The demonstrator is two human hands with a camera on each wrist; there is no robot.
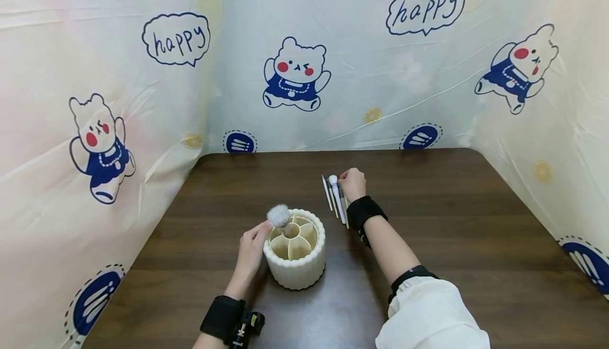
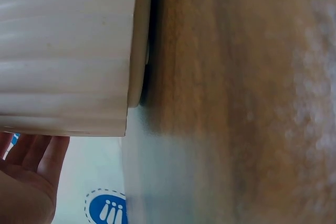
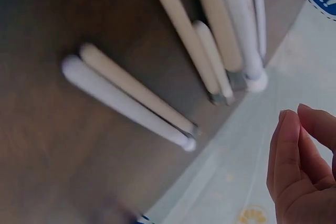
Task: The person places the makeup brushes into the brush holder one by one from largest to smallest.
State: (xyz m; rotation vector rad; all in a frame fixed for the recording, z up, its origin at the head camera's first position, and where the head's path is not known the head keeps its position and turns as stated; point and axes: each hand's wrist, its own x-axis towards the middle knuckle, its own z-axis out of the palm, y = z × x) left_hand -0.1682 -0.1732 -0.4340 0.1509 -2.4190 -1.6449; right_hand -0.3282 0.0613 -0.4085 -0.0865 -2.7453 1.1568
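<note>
A cream ribbed brush holder [image 1: 296, 272] with several compartments stands on the table. A brush with a fluffy pale head [image 1: 278, 216] shows at its left rim. My left hand [image 1: 253, 244] rests against the holder's left side; in the left wrist view its fingers [image 2: 51, 161] extend along the wall, their tips hidden behind it. Beyond the holder, my right hand [image 1: 353, 184] is beside several makeup brushes [image 1: 335, 193]. In the right wrist view, its thumb and fingertips nearly meet with nothing between them, apart from the brushes [image 3: 128, 100].
The brown wooden table [image 1: 428, 222] reaches back to a pale printed curtain [image 1: 361, 74], which also hangs at both sides. Table surface shows between the holder and the loose brushes.
</note>
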